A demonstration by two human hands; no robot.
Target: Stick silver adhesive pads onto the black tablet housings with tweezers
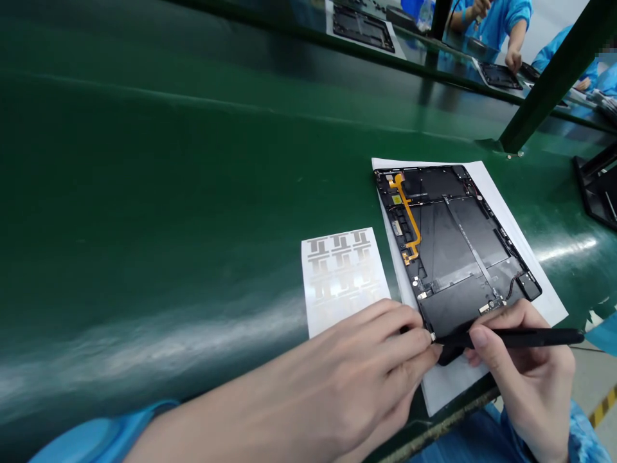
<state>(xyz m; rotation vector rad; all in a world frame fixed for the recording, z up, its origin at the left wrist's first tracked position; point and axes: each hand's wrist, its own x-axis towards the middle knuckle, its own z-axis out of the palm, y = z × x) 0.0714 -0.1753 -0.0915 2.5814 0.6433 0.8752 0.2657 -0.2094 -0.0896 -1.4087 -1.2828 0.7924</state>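
Observation:
A black tablet housing (463,238) lies on white paper (544,292), its inside facing up. An orange flex cable (411,222) runs along its left side, and a thin grey ribbon cable (467,241) crosses the middle. My right hand (530,366) grips a black pen-shaped tool (535,337), held nearly level, its tip at the housing's near left corner. At that corner my left hand (371,373) has its fingers bent and pressed together by the tip. What they pinch, if anything, is hidden. Under my left hand lies part of a white sticker sheet (344,276) with grey shapes.
The green work surface (168,193) stretches left, its front edge below my hands. A green post (544,83) rises at the back right. Behind, a raised shelf bears another tablet housing (364,29). Co-workers in blue (501,26) work beyond it. A black stand (598,186) is at far right.

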